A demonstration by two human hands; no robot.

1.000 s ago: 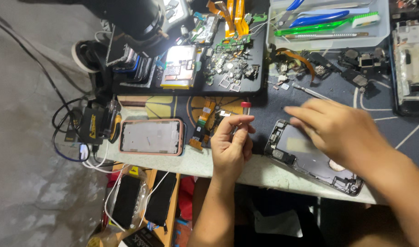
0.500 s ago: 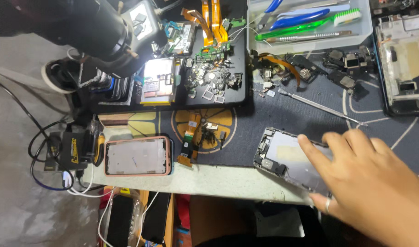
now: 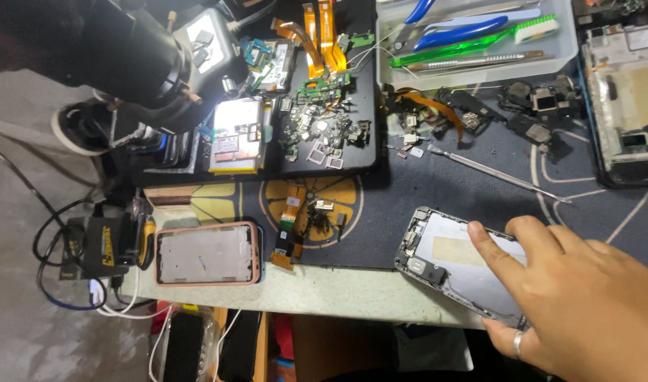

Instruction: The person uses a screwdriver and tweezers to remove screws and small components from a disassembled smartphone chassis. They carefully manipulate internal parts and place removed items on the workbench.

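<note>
An opened grey phone housing (image 3: 443,256) lies tilted at the near edge of the dark work mat (image 3: 437,185). My right hand (image 3: 582,293) comes in from the lower right and grips it. The fingers lie flat across its inner plate and one finger with a ring hooks under its near edge. Its left end with small parts stays uncovered. My left hand is out of view.
A phone frame in a pink case (image 3: 207,255) lies at left beside an orange flex cable (image 3: 288,230). Behind are a black tray of small parts (image 3: 324,134), a microscope (image 3: 125,53), a clear tool tray (image 3: 479,46), a thin metal rod (image 3: 494,173) and another phone frame (image 3: 628,99).
My left hand, which pinched something small near the table's edge, has left the view. My right hand has drawn back towards the right end of the housing.
</note>
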